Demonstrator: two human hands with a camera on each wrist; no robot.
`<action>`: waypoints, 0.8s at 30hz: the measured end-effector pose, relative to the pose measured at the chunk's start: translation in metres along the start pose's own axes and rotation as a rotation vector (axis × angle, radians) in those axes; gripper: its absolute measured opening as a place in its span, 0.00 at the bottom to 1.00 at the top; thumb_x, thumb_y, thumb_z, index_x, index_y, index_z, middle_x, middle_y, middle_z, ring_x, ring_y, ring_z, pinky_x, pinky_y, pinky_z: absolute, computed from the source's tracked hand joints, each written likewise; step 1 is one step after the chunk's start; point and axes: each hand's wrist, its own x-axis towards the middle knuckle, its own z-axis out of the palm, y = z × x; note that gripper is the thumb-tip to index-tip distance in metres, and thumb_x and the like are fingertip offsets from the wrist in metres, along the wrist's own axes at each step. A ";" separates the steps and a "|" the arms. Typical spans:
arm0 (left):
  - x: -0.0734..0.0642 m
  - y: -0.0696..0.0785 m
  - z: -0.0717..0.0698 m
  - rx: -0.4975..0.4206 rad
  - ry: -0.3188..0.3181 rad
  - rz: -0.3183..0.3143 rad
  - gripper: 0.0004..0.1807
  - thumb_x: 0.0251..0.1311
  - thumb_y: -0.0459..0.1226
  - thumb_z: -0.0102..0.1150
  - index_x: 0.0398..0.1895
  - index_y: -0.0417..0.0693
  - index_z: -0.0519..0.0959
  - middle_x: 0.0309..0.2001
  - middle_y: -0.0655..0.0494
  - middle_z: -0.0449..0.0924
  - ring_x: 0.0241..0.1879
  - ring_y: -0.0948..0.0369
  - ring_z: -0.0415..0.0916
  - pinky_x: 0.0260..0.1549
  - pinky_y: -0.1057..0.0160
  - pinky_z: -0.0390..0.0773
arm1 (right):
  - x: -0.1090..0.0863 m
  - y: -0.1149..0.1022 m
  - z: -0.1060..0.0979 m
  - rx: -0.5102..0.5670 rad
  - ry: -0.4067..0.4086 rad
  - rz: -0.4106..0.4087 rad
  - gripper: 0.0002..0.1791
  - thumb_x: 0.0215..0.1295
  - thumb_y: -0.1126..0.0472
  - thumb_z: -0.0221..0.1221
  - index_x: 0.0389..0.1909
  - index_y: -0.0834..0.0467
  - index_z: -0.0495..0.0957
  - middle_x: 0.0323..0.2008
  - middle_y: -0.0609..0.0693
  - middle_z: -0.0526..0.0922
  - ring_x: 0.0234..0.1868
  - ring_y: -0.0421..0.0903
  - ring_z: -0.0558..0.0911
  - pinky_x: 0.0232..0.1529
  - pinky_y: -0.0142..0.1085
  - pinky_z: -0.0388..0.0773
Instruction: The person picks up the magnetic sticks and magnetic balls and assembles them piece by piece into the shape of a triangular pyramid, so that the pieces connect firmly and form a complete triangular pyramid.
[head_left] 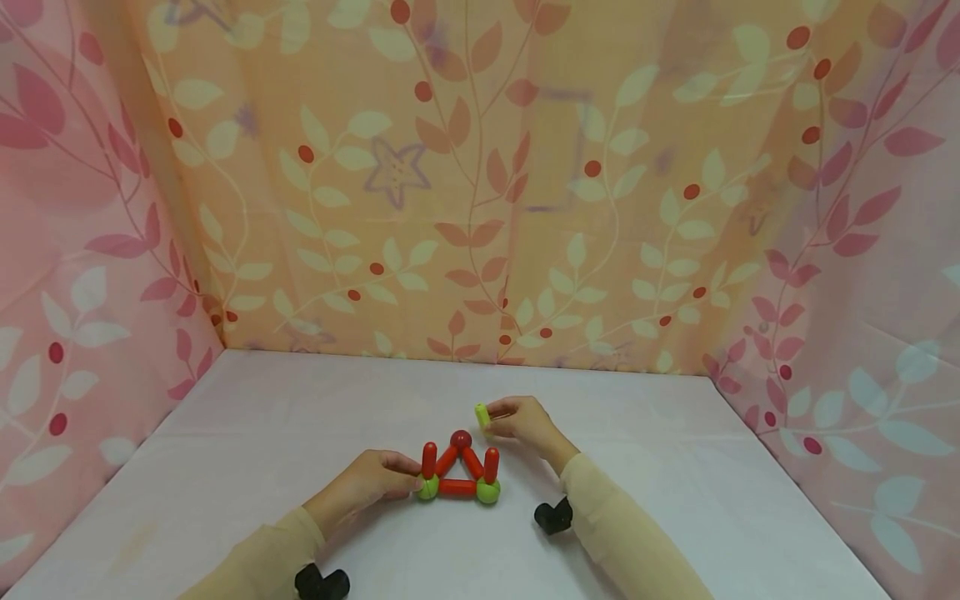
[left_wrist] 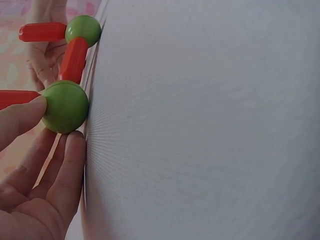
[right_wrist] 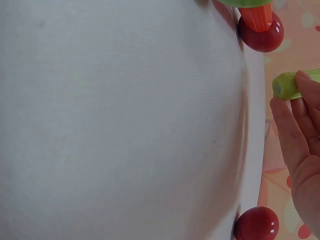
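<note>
On the white table stands a triangle of magnetic balls and rods. Its far corner is a red ball (head_left: 461, 439); the near corners are a left green ball (head_left: 427, 487) and a right green ball (head_left: 488, 490). A red rod (head_left: 458, 487) joins the green balls, and an upright red rod (head_left: 491, 465) stands on each. My left hand (head_left: 378, 477) pinches the left green ball between thumb and fingers, low at the tabletop. Just right of the red corner, my right hand (head_left: 525, 421) holds a yellow-green rod (head_left: 482, 415) above the table, one end bare in the right wrist view.
Another red ball (right_wrist: 257, 224) lies at the bottom of the right wrist view. Black wrist cameras sit on both sleeves, the right camera (head_left: 553, 517) close over the white tabletop (head_left: 300, 400). Leaf-patterned curtains (head_left: 487, 250) enclose the back and sides.
</note>
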 end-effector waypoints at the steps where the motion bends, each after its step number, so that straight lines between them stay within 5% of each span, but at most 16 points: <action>1: 0.000 0.000 0.000 -0.001 0.002 -0.003 0.13 0.50 0.33 0.73 0.40 0.42 0.85 0.41 0.54 0.85 0.39 0.61 0.78 0.41 0.62 0.83 | 0.000 -0.001 0.001 0.003 -0.001 -0.004 0.17 0.58 0.65 0.69 0.49 0.59 0.85 0.47 0.54 0.87 0.44 0.44 0.83 0.48 0.37 0.84; 24: -0.001 0.002 -0.001 -0.011 0.002 -0.012 0.14 0.50 0.34 0.74 0.41 0.42 0.85 0.41 0.55 0.85 0.39 0.61 0.79 0.42 0.61 0.83 | -0.004 -0.012 0.012 0.046 -0.074 -0.107 0.18 0.58 0.62 0.70 0.50 0.60 0.83 0.46 0.55 0.87 0.44 0.43 0.85 0.51 0.38 0.83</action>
